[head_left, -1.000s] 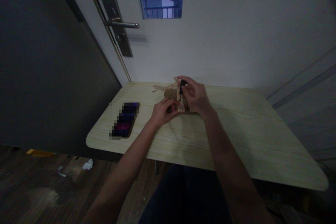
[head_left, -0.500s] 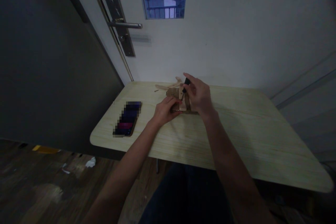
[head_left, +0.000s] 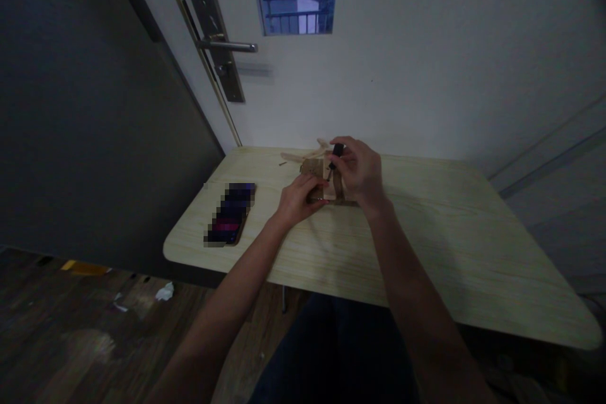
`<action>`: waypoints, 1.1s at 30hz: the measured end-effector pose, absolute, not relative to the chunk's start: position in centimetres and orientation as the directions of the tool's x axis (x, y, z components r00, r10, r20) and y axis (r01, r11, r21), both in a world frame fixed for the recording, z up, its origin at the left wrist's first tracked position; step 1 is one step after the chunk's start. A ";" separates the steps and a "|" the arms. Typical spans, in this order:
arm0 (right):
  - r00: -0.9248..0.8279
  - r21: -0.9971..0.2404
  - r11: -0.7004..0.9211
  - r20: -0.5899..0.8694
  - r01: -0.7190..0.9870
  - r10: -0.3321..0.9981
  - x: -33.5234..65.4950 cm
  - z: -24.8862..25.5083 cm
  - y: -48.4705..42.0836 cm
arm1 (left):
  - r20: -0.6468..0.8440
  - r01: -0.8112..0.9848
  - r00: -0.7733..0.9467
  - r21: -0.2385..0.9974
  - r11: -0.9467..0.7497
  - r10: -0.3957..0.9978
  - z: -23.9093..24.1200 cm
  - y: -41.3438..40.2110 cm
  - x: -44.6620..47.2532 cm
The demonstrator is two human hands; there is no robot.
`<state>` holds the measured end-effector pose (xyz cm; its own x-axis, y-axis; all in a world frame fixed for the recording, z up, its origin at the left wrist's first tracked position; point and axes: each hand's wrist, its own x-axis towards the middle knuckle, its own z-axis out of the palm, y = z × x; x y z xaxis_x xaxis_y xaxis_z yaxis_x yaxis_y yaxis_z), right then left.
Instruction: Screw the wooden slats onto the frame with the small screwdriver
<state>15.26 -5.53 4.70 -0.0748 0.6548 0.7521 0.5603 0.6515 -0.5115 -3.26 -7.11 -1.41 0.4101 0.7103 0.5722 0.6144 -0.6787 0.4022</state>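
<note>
My right hand (head_left: 363,170) is closed round the black handle of a screwdriver (head_left: 336,156). The tool leans a little, with its thin shaft pointing down at a flat brown piece (head_left: 312,166) that looks like wood or cardboard. Across that piece lie lighter and darker strips. My left hand (head_left: 298,199) grips its near left edge, thumb in front and fingers on top, close to the screwdriver's tip. What the tip touches is too small to make out.
Thin pale strips (head_left: 293,156) and a tiny brown bit (head_left: 283,163) lie behind the piece. A phone (head_left: 231,214) rests at left on the pale wooden table (head_left: 454,252). Behind the table stands a white door with a metal handle (head_left: 231,46).
My right hand and the top of the screwdriver have shifted very slightly down and to the right. The left hand and the brown piece have stayed in place.
</note>
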 end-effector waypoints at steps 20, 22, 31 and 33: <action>-0.081 -0.534 0.654 0.739 0.536 0.669 14.9 5.2 -6.1 | 0.585 0.604 0.414 0.397 -0.691 0.698 -1.7 -6.9 -3.2; -0.053 -0.553 0.650 0.739 0.522 0.671 14.8 5.0 -6.1 | 0.584 0.600 0.412 0.403 -0.691 0.699 -1.6 -7.0 -3.2; -0.004 -0.576 0.654 0.749 0.491 0.663 14.8 5.0 -6.0 | 0.570 0.611 0.418 0.400 -0.683 0.707 -1.3 -7.2 -3.2; -0.019 -0.531 0.646 0.765 0.548 0.644 15.0 5.1 -6.0 | 0.572 0.608 0.420 0.399 -0.687 0.704 -1.4 -7.1 -3.2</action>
